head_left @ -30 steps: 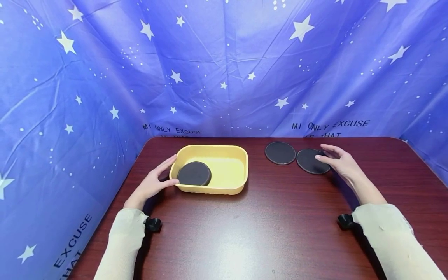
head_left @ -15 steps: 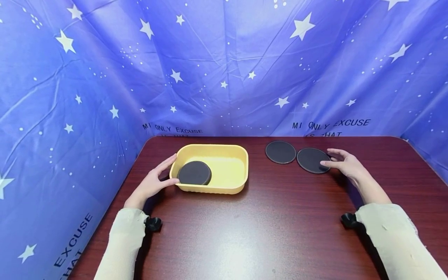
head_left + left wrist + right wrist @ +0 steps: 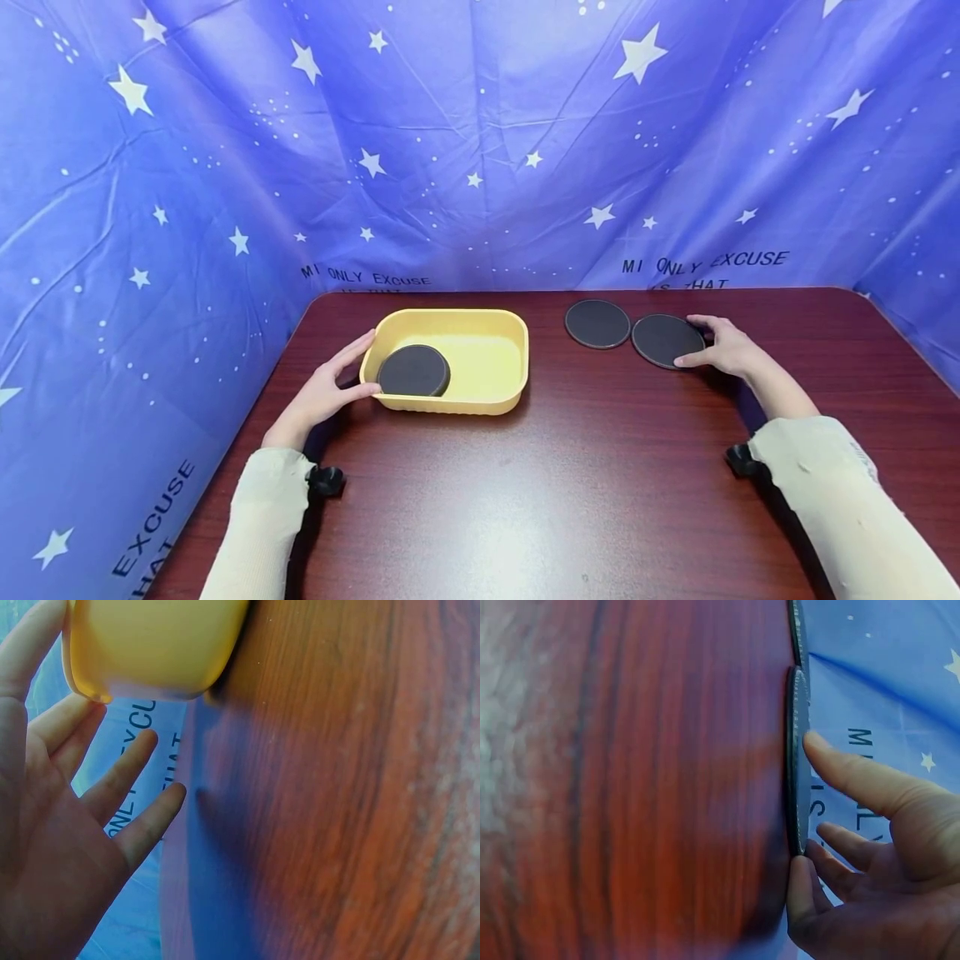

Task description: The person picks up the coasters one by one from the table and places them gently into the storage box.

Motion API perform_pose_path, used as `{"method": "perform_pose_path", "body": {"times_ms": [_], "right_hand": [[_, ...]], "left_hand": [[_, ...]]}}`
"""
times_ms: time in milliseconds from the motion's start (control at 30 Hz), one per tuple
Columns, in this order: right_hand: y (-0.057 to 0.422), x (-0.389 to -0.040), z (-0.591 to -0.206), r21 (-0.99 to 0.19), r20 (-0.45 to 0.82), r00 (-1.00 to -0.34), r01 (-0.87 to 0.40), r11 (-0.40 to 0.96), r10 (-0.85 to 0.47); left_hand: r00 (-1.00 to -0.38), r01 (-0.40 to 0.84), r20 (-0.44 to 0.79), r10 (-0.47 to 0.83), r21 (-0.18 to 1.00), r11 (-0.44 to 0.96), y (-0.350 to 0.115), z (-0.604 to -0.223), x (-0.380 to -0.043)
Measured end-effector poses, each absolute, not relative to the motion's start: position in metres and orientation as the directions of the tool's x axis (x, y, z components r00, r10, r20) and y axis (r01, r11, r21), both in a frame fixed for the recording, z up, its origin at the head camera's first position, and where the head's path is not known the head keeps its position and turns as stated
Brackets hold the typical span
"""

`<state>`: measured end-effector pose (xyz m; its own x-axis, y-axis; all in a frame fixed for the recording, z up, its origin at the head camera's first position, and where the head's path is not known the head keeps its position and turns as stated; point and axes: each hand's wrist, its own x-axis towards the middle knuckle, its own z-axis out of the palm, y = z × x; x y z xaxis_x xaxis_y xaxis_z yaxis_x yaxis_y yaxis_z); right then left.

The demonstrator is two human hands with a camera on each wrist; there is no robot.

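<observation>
A yellow tray stands on the dark wooden table at the left, with one black round disc inside its left end. My left hand rests against the tray's left end with straight fingers; the left wrist view shows the tray beside the left hand. Two more black discs lie flat at the back right. My right hand touches the right rim of the nearer disc. In the right wrist view the right hand's thumb reaches over this disc and its fingers meet the rim.
The far disc lies just left of the nearer one, touching or nearly touching it. A blue cloth with white stars walls in the table at the back and on both sides. Cream sleeves cover both forearms.
My right hand has come down and settled at the nearer disc's right rim. The left hand, the tray and the discs have stayed in place.
</observation>
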<state>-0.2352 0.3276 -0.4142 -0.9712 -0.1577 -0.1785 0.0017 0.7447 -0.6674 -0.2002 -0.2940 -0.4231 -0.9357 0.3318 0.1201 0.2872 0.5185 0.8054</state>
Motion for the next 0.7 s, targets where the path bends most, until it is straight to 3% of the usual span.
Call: {"method": "perform_pose_path", "body": {"times_ms": [133, 700], "right_hand": [[0.325, -0.2371, -0.4154, -0.617, -0.139, -0.982, -0.014, 0.787, -0.127], [0.3264, -0.2321, -0.417, -0.627, -0.049, -0.991, -0.069, 0.776, -0.127]], "left_hand": [[-0.935, 0.287, 0.121, 0.332, 0.807, 0.516, -0.2944, -0.4227, -0.1998], [-0.935, 0.289, 0.126, 0.332, 0.812, 0.506, -0.2945, -0.4232, -0.1982]]}}
